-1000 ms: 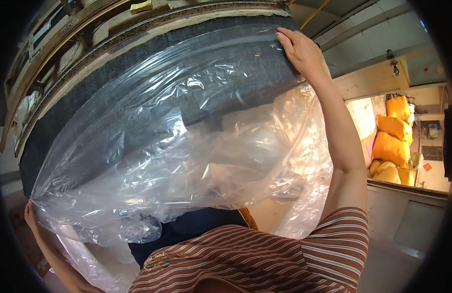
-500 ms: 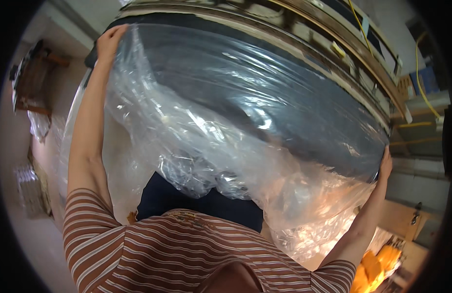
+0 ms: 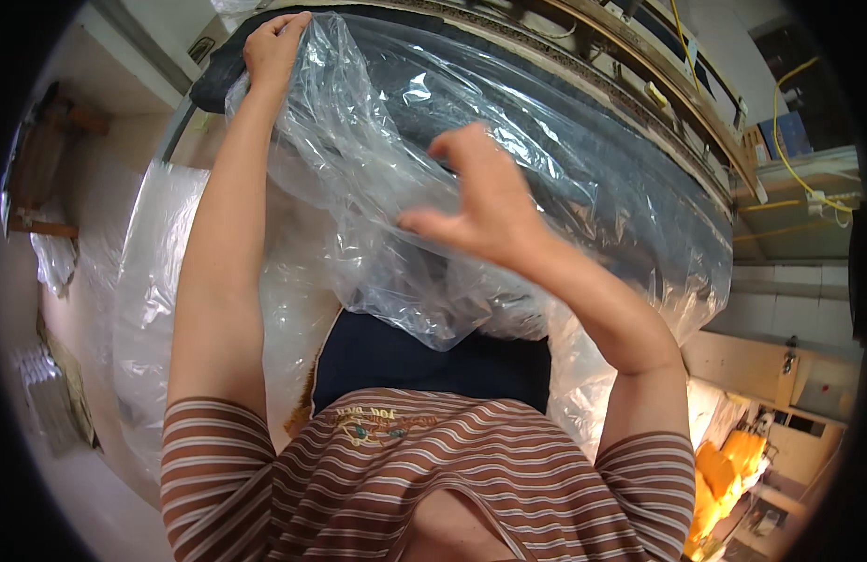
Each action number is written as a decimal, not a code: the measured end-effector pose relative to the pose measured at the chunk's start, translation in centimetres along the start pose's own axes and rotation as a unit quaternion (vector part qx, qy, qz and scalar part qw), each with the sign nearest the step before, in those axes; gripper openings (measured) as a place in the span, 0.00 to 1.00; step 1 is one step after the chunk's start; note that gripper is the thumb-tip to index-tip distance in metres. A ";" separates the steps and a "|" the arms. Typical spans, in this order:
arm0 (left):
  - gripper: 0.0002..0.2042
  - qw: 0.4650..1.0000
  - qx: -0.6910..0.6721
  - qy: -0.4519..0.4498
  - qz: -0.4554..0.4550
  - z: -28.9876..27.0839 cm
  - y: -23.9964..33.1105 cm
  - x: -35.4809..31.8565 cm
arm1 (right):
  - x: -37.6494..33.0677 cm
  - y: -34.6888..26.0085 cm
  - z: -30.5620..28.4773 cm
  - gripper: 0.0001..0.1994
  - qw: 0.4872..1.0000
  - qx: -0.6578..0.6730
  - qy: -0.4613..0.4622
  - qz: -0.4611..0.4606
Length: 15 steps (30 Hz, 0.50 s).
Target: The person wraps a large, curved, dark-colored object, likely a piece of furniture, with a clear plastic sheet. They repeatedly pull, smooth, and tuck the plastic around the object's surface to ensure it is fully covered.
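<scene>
A large sheet of clear plastic film (image 3: 396, 272) drapes over dark grey fabric (image 3: 229, 82) on a long table and hangs down its near side in wrinkles. My left hand (image 3: 274, 47) pinches the film's edge at the far left, close to the fabric's corner. In the middle, my right hand (image 3: 494, 192) hovers over the film, blurred a little, thumb and fingers apart with nothing between them. Through the film the fabric shows dark and shiny with reflections.
A long wooden rail (image 3: 672, 103) runs along the table's far side. A yellow cable (image 3: 778, 117) hangs at the right. Orange material (image 3: 728, 468) lies at the lower right. To the left stands a brown wooden piece of furniture (image 3: 50, 169), with stacked pale bundles (image 3: 50, 398) below it.
My right hand has let go of the film at the right end and moved left to the middle. My left hand keeps its edge, shifted slightly right, and the film there is more bunched.
</scene>
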State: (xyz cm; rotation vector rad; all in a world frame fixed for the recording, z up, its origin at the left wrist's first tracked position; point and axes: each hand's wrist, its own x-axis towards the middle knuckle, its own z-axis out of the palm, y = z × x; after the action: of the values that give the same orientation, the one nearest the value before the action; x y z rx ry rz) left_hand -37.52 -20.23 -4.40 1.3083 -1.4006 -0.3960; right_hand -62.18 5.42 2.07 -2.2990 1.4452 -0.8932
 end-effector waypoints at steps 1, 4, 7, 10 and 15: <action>0.17 1.000 -0.010 0.000 0.007 0.7 0.3 -0.2 | -0.3 -0.5 0.9 0.24 0.992 -0.121 -0.012 -0.045; 0.17 0.999 0.030 -0.020 -0.013 0.5 0.6 0.4 | -0.8 3.1 1.6 0.17 0.998 0.001 -0.057 -0.007; 0.15 0.999 -0.016 -0.040 -0.012 0.3 -0.4 0.9 | -2.4 4.6 -4.4 0.08 0.851 0.471 0.028 0.232; 0.14 0.999 -0.027 -0.044 0.010 0.1 -1.3 1.3 | -4.7 2.4 -8.9 0.12 0.750 0.539 -0.035 0.381; 0.17 0.996 -0.049 -0.074 0.014 0.8 -2.1 1.9 | -13.5 1.4 -16.5 0.16 0.790 0.610 0.017 0.062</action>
State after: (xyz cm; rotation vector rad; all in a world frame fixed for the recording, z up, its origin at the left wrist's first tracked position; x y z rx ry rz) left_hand -36.81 -22.87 -5.44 1.1989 -1.5016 -0.5452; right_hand -77.77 18.12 9.26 -1.1700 0.5974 -1.2819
